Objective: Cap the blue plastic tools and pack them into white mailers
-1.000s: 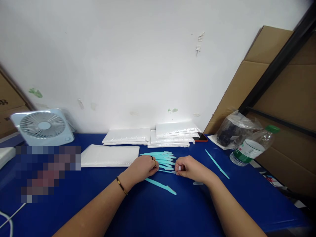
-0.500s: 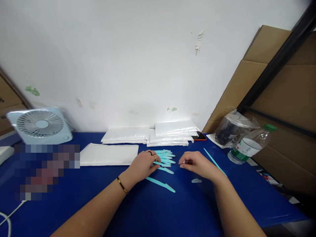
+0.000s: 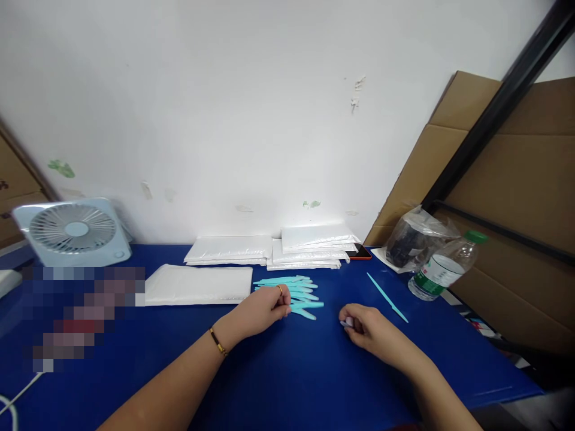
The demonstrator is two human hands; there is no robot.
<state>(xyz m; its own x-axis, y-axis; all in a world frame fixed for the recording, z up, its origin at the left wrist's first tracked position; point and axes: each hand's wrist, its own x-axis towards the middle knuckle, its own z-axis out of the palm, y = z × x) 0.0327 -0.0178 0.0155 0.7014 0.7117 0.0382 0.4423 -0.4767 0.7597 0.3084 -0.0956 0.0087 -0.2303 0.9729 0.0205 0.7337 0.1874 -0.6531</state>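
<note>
My left hand point(image 3: 269, 308) is pinched closed on a turquoise eyebrow razor point(image 3: 309, 305), whose end sticks out to the right past the fingertips. Under and behind it, several more turquoise eyebrow razors point(image 3: 281, 280) lie fanned out on the blue table point(image 3: 287, 377). My right hand point(image 3: 368, 326), a short way to the right, has its fingers curled around a small whitish translucent blade cap point(image 3: 347, 322), mostly covered by the fingers. Beyond that hand a single turquoise razor point(image 3: 387, 297) lies slantwise on the table.
White wrapped packs point(image 3: 309, 245) are stacked along the wall, and another white pack point(image 3: 202, 285) lies left of the razors. A light-blue fan point(image 3: 74, 230) stands at far left. On the right are a phone point(image 3: 359, 252), a bagged dark item point(image 3: 404, 242) and a green-capped bottle point(image 3: 442, 272).
The separate razor in front of the fan of razors has left its spot, and my left hand now pinches one. The loose cap is gone from the table; my right hand has moved nearer and holds one.
</note>
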